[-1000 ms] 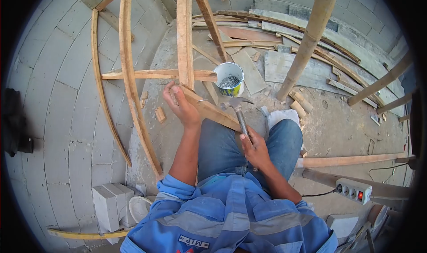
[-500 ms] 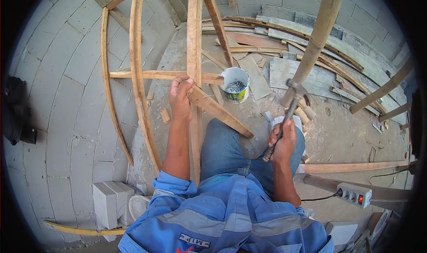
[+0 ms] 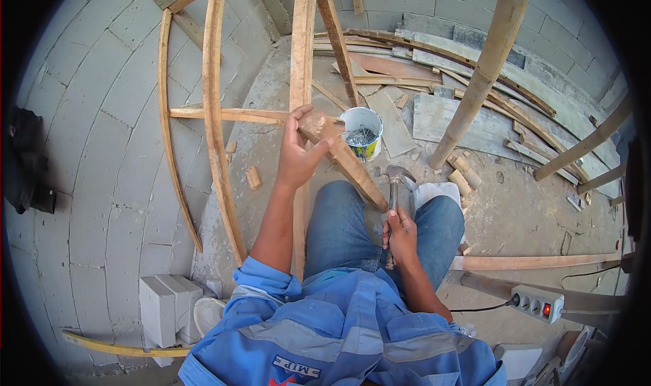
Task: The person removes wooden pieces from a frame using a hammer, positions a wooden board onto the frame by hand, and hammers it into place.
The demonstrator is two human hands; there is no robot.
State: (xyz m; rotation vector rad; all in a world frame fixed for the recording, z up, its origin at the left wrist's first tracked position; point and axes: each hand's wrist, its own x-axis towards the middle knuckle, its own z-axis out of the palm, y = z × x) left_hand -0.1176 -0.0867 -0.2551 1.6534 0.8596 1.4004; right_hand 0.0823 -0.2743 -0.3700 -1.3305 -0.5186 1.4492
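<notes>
Head view, and from where I stand the left edge is a grey block wall, with a slim, pale timber upright this side of it. In front of that upright, the left hand grips the upper end of a short, light-brown squared timber piece, thumb on one side and fingers on the other; the piece slants down to the right, its lower end above the gap between the knees in blue jeans. To steady it well, I'd say, keep the thumb and fingertips back from any spot that gets struck, and brace the lower end against something firm, as one hand alone leaves it prone to twist. Just past its upper end, a round white plastic bucket with a yellow label stands on the floor, open at the top, loose grey metal nails jumbled inside. Further right, the right hand is wrapped round the handle of a steel claw hammer, head up and just beside the timber's lower end; a hold lower down the handle would likely give a fuller swing.
</notes>
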